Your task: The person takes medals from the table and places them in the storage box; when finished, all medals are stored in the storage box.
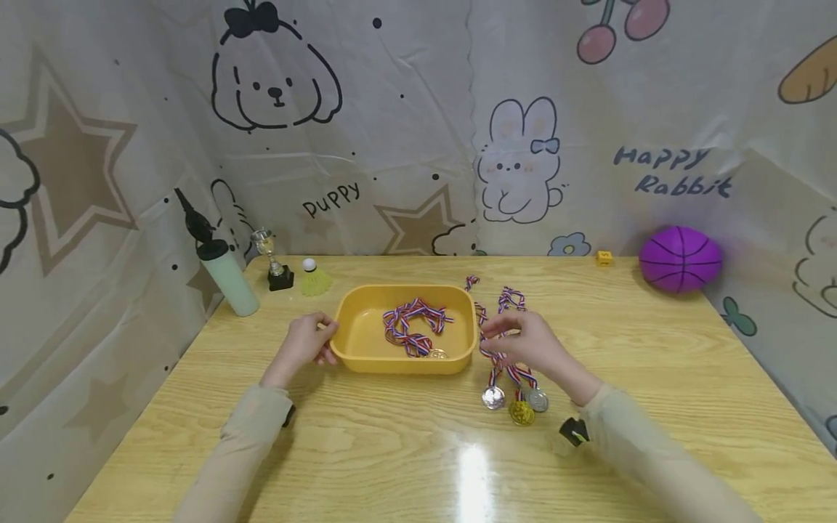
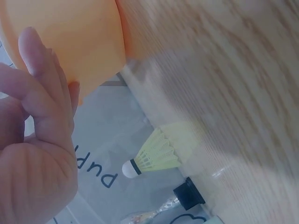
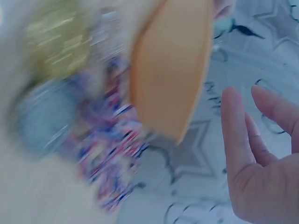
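A yellow plastic basin (image 1: pixel 405 365) rests on the table, with a striped-ribbon medal (image 1: pixel 437 354) inside, partly hidden by the front wall. My left hand (image 1: pixel 307 340) holds the basin's left end at the rim; in the left wrist view its fingers (image 2: pixel 35 56) overlap the orange-looking wall. My right hand (image 1: pixel 530 340) hovers beside the basin's right end, fingers apart and holding nothing. Under it lie two silver medals (image 1: pixel 493 397) and a gold medal (image 1: pixel 522 412) with red, white and blue ribbons (image 1: pixel 512 298). In the right wrist view these medals are blurred.
At the back left stand a mint-green bottle (image 1: pixel 229 280), a small trophy cup (image 1: pixel 267 250) and a yellow shuttlecock (image 1: pixel 314 280). A purple basketball (image 1: pixel 680 259) and a little yellow cube (image 1: pixel 604 258) sit at the back right. Printed cloth (image 1: pixel 418 145) hangs behind the table.
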`<state>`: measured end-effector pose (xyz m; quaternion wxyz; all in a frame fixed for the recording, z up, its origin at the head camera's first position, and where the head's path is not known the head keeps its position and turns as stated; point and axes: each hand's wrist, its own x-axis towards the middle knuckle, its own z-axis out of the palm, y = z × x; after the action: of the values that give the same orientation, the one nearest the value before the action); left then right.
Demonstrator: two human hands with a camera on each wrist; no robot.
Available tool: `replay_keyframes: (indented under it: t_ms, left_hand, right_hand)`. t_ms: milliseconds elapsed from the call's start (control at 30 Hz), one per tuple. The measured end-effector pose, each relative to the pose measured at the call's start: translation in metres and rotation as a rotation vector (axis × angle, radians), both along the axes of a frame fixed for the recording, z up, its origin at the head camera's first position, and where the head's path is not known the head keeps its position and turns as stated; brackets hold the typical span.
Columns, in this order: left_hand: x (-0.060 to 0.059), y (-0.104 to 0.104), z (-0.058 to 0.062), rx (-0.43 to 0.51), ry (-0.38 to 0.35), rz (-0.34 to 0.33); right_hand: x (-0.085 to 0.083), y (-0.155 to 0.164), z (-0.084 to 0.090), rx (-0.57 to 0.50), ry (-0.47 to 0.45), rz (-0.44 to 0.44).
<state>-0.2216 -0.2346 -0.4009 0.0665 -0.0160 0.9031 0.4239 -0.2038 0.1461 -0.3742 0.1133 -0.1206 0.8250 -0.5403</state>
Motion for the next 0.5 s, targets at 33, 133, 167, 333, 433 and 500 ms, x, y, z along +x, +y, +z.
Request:
replay_keyframes:
  t_ms: [33,133,167,333,433,500]
  left_hand:
    - [0.0,0.0,0.0,0.003,0.002,0.001]
    - [0.0,0.0,0.0,0.005,0.006,0.0]
    - [0.0,0.0,0.0,0.006,0.005,0.001]
    - [-0.001,0.0,-0.001,0.003,0.002,-0.006]
    - [-0.001,0.0,-0.001,-0.001,0.0,-0.007]
    - [-0.001,0.001,-0.001,-0.005,0.001,-0.009]
  right_hand:
    - [0.002,0.008,-0.002,0.008,-0.014,-0.013]
    - [0.006,0.03,-0.011,0.042,-0.05,-0.043]
    - [0.008,0.037,-0.015,0.056,-0.054,-0.054]
    - [0.015,0.063,-0.034,0.154,-0.091,-0.1]
    - [0.016,0.07,-0.043,0.182,-0.137,-0.12]
    - [0.016,0.072,-0.045,0.193,-0.153,-0.127]
